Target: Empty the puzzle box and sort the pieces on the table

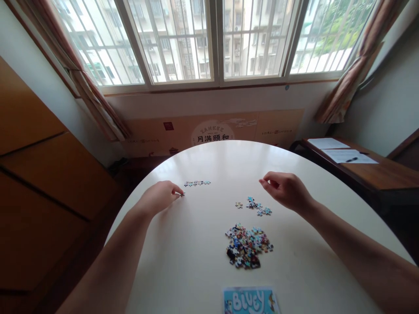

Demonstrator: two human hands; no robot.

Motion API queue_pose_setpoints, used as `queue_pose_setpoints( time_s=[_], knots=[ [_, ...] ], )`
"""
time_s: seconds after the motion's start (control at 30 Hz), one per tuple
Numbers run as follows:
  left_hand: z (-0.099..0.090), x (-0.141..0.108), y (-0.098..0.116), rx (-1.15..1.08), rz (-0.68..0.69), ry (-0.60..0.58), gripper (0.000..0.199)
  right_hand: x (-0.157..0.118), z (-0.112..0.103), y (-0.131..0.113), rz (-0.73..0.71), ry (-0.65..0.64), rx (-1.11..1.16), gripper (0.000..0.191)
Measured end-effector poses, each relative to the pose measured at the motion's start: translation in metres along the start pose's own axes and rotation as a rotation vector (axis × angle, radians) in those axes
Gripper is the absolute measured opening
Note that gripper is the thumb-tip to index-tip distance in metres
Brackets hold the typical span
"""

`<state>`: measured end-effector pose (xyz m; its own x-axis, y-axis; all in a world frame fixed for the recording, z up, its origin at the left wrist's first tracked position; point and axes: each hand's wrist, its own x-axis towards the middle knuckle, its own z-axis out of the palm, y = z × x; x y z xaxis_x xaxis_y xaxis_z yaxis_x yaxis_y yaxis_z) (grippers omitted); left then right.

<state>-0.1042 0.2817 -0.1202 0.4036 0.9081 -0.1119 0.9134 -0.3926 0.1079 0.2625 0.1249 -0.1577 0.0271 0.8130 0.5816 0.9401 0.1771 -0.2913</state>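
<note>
Pile [247, 245]: nearer than both hands.
Left hand [161, 196]: pinched closed on single piece [183, 194], toward table's [183, 257] left edge.
Right hand [288, 189]: curled; contents can't tell.
Piece row [197, 183]: beyond, rightward of single piece; long axis crosswise; left hand nearer.

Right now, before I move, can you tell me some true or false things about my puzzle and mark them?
1. The bare left hand has its fingertips at one small jigsaw piece. True.
2. The big multicoloured heap of pieces is on the floor. False: it's on the glossy white table.
3. The bare right hand is touching that heap. False: it's away from it.
4. White papers lie on the brown wooden desk. True.
</note>
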Motion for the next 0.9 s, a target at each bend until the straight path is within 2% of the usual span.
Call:
queue_pose_setpoints(
  time_s=[0.1,0.17,0.33,0.47,0.67,0.8,0.9],
  knots=[
    [0.007,0.005,-0.004,-0.021,0.009,0.145,0.031,-0.002,0.008,0.011,0.050,0.030,0.015,0.037],
    [0.012,0.009,-0.008,-0.056,0.016,0.183,0.031,-0.003,0.013,0.016,0.086,0.056,0.035,0.038],
    [0.021,0.014,-0.012,-0.140,0.099,0.108,0.024,-0.005,0.020,0.020,0.104,0.065,0.060,0.041],
    [0.018,0.012,-0.008,-0.105,0.065,0.070,0.021,-0.006,0.021,0.017,0.100,0.048,0.067,0.042],
    [0.014,0.008,0.001,-0.123,0.001,0.168,0.024,-0.006,0.021,0.016,0.101,0.024,0.069,0.041],
    [0.012,0.009,-0.005,-0.213,-0.069,0.221,0.019,-0.007,0.022,0.018,0.092,0.033,0.072,0.043],
    [0.012,0.009,-0.012,-0.209,-0.090,0.192,0.017,-0.008,0.024,0.021,0.093,0.036,0.078,0.044]
  ],
)
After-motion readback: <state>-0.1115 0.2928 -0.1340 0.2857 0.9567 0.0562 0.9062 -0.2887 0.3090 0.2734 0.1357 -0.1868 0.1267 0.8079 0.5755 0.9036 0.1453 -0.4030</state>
